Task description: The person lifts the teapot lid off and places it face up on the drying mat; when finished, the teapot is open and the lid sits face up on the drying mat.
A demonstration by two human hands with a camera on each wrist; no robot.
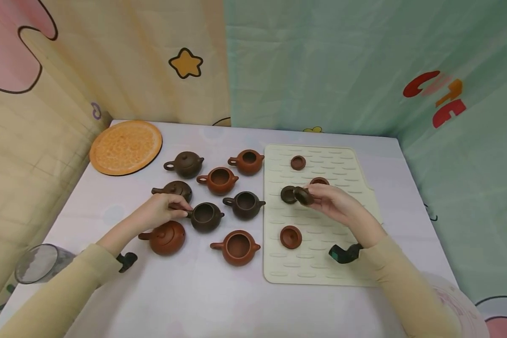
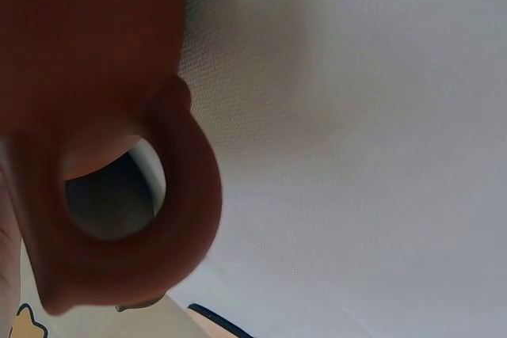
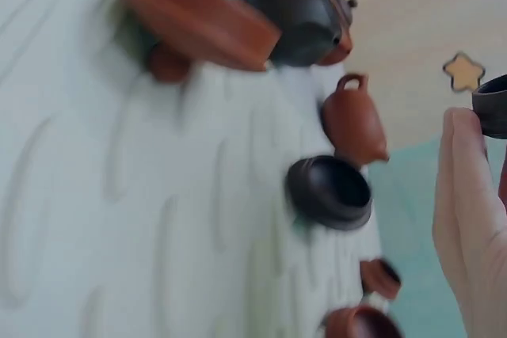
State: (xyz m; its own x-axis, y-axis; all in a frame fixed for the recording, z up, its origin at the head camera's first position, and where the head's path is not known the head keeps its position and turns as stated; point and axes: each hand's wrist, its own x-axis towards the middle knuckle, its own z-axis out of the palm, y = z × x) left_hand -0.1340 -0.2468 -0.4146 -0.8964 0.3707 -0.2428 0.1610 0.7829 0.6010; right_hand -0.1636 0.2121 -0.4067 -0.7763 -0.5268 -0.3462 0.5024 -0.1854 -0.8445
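Note:
My left hand pinches the handle of a dark brown teapot that has no lid on. Close by that hand are a lidded red-brown teapot, whose looped handle fills much of the left wrist view, and a lidded dark teapot. Over the cream mat, my right hand holds a dark lid by thumb and fingers, tilted up on edge. Another dark lid lies just left of it, and a red-brown lid lies partly behind the hand.
The cream mat carries further red-brown lids. Several open teapots stand left of it, with a lidded dark one behind. An orange round board lies back left, a glass front left. A pale round item is front right.

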